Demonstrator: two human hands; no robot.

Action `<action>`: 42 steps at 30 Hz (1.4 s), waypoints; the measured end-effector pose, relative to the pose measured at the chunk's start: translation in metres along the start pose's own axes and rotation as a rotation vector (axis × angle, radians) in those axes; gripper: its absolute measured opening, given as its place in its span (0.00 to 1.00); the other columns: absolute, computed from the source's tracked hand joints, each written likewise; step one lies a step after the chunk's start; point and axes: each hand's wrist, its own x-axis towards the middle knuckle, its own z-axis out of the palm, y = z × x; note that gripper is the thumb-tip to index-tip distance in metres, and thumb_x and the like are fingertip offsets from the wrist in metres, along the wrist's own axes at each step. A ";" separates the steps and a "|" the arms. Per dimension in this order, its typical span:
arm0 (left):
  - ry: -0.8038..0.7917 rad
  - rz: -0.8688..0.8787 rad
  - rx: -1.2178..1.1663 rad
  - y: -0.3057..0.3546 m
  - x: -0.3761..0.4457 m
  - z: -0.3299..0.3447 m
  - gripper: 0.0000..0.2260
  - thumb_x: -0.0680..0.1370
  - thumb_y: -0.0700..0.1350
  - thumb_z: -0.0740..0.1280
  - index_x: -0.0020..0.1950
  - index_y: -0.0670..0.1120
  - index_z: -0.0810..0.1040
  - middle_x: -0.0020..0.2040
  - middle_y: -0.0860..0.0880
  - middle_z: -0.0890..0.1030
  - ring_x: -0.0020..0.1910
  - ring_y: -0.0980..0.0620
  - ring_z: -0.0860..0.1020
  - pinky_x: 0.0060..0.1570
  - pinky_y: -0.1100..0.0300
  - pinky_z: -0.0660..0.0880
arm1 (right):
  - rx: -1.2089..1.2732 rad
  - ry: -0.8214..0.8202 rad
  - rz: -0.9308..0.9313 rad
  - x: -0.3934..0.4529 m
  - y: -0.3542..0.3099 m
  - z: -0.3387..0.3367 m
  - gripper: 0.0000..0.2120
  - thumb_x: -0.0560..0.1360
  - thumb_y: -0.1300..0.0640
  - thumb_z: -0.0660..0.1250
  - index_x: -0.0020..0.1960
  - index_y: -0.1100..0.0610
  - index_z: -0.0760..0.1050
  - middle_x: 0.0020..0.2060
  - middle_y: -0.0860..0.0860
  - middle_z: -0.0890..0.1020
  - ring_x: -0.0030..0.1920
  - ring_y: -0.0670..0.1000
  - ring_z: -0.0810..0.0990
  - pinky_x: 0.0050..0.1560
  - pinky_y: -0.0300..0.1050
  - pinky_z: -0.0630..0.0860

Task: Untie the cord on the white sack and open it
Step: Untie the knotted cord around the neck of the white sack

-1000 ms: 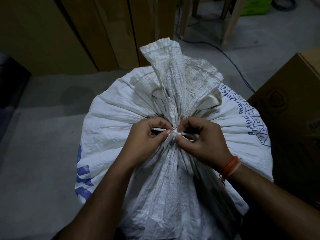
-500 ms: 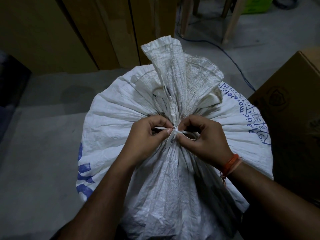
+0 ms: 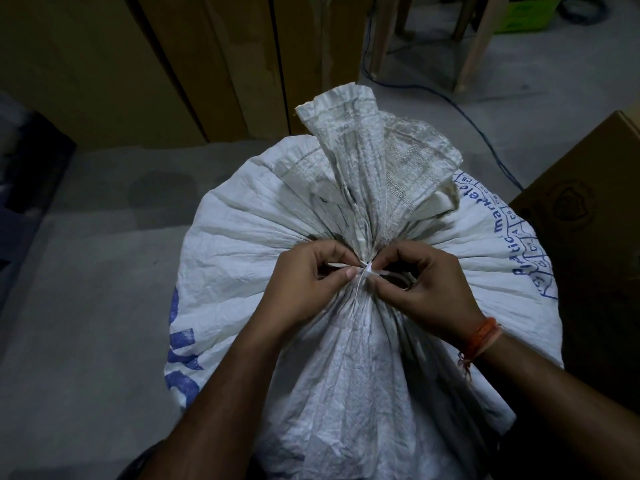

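Note:
A full white woven sack (image 3: 242, 244) with blue print stands on the floor in front of me. Its neck is gathered tight and the loose top (image 3: 360, 150) fans upward. A thin white cord (image 3: 367, 270) is knotted around the neck. My left hand (image 3: 304, 285) pinches the cord's left strand between thumb and forefinger right beside the knot. My right hand (image 3: 422, 285) pinches the cord on the knot's right side, where a loop of cord shows under its curled fingers. An orange thread band circles the right wrist.
A brown cardboard box (image 3: 588, 237) stands close on the right. Tall brown panels (image 3: 173, 64) lean behind the sack. Wooden stool legs (image 3: 474, 46) and a blue cable (image 3: 485, 133) lie on the grey floor beyond. A dark object (image 3: 24, 174) sits at far left.
Both hands stay pinched at the knot with only slight finger shifts. The knot still holds the neck closed.

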 end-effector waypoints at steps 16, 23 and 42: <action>0.005 -0.018 -0.056 -0.003 0.001 0.011 0.03 0.76 0.44 0.76 0.48 0.50 0.87 0.44 0.52 0.89 0.45 0.49 0.88 0.51 0.43 0.83 | 0.017 -0.014 -0.007 0.001 0.001 -0.001 0.07 0.70 0.56 0.80 0.42 0.55 0.83 0.38 0.49 0.85 0.40 0.46 0.85 0.42 0.40 0.80; 0.026 -0.040 -0.034 -0.001 0.000 0.004 0.03 0.77 0.43 0.77 0.47 0.51 0.86 0.41 0.51 0.87 0.39 0.54 0.84 0.43 0.57 0.79 | 0.045 -0.013 0.016 0.001 0.002 0.000 0.06 0.69 0.61 0.80 0.41 0.57 0.82 0.38 0.50 0.85 0.39 0.44 0.85 0.43 0.37 0.79; 0.015 -0.025 -0.052 0.001 0.000 0.010 0.02 0.76 0.42 0.77 0.47 0.48 0.86 0.41 0.48 0.88 0.42 0.46 0.86 0.48 0.44 0.83 | 0.013 -0.006 0.003 0.002 0.002 -0.001 0.07 0.70 0.57 0.80 0.41 0.54 0.82 0.38 0.49 0.85 0.40 0.45 0.85 0.43 0.38 0.80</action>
